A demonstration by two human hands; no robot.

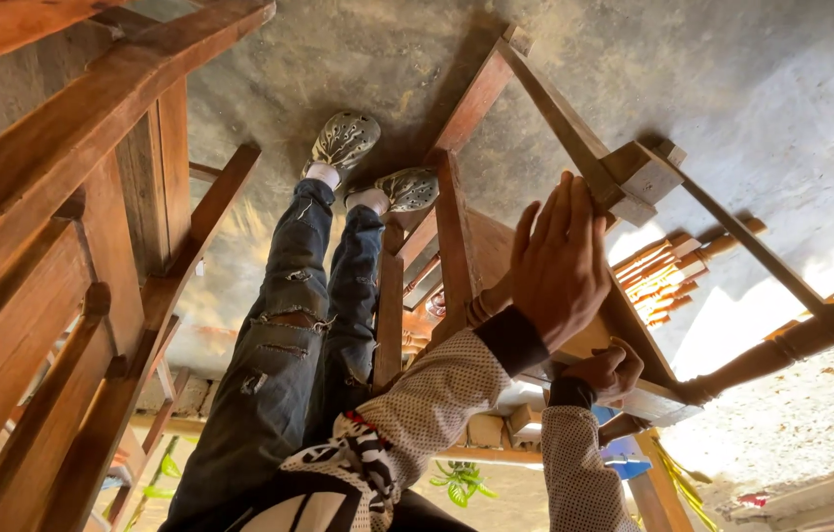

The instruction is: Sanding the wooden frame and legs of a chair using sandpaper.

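The picture looks upside down. One hand (pixel 560 266) is open and flat, with its fingers straight, pressing on a rail of a wooden frame (pixel 574 138). The other hand (pixel 606 369) is curled shut around the frame's lower edge. I cannot tell which hand is left or right. Turned wooden legs (pixel 668 271) lie just past the frame. Another person in torn jeans (pixel 289 335) stands close by.

Warm, hard sunlight glares on the concrete floor (pixel 811 246) at right, shadows deep at left, edges stretched.
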